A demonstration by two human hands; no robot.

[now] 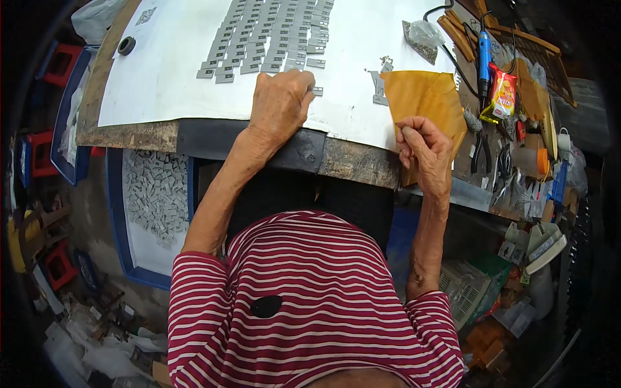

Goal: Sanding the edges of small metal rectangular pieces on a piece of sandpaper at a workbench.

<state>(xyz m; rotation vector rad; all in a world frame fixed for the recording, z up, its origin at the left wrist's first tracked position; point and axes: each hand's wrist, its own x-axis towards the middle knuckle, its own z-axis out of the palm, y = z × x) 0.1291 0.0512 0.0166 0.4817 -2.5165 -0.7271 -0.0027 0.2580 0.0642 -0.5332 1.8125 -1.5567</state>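
Rows of small flat grey pieces (272, 32), each with a dark slot, lie on a white sheet (162, 84) over the table. At the near end of these rows is my left hand (279, 107), its fingers curled down and closed. One loose grey piece (317, 91) lies right beside its fingertips; what the fingers grip, if anything, is hidden. My right hand (427, 150) is raised over the near part of an amber-brown paper sheet (424, 97), thumb and forefinger pinched together. Anything in that pinch is too small to name. A few grey pieces (379, 87) and tiny bits lie left of the paper.
At the right are a blue corded tool (484, 58), a red snack packet (502, 94), pliers (480, 154) and a bag of small parts (422, 42). A black ring (127, 45) sits far left. Below the table edge, a blue tray (145, 275) holds many grey pieces.
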